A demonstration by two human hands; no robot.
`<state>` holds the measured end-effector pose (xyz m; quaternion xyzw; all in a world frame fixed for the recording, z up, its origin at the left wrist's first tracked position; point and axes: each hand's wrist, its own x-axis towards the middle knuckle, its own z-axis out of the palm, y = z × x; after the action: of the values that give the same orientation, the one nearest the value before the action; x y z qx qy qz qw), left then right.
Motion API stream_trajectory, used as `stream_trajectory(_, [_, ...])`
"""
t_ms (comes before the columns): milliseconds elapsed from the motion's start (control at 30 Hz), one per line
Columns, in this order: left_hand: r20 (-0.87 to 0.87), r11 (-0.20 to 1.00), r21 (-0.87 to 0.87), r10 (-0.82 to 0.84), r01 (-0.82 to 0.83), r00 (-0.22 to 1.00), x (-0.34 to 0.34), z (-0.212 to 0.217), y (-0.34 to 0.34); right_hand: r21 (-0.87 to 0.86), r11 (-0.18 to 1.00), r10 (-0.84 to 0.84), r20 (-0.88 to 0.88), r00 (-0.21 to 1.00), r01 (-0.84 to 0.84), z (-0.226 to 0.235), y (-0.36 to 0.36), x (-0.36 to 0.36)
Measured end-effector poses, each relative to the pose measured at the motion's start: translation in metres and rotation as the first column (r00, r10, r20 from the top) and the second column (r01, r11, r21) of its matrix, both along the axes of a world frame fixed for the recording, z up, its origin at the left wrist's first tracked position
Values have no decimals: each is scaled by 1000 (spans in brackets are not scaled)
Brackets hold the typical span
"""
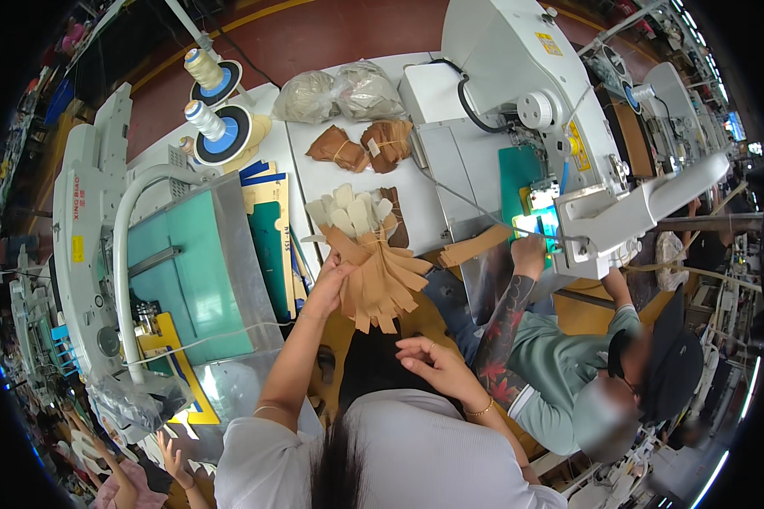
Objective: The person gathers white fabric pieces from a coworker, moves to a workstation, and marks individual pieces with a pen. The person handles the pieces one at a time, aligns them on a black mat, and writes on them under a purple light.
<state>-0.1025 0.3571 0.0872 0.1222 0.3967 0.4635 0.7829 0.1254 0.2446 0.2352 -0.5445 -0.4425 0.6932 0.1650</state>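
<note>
Fanned out in front of me is a bundle of tan fabric strips [382, 284], with my left hand [333, 284] closed on its left side. Pale, round-ended pieces [348, 210] spread from its far end; whether they are joined to the strips I cannot tell. My right hand [437, 365] hangs near my body, fingers apart and loosely bent, holding nothing. Just beyond the bundle, a dark brown stack [396, 216] lies on the white table [318, 191], partly hidden. Two tied brown bundles [338, 150] rest farther back.
Clear plastic bags [306, 95] sit at the table's back. Left stands a sewing machine [85, 246] with a green plate, beside thread cones [208, 119] and flat templates [269, 237]. Right, a co-worker's hand [529, 254] is at another machine [526, 76], near a tan strip stack [475, 245].
</note>
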Motion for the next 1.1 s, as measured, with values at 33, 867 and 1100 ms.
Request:
stream_trajectory(33, [-38,1000,26,-7,8,999,2,-1,-6,17,1000,11,3,1000,-11,3,3,3])
stream_trajectory(867, [-103,941,193,-261,277,960,51,68,-46,664,745,-241,174,955,67,25,27,-12])
stream_trajectory(1100, [66,977,20,-213,212,975,69,49,-65,637,770,-179,263,948,-31,31,-13,1])
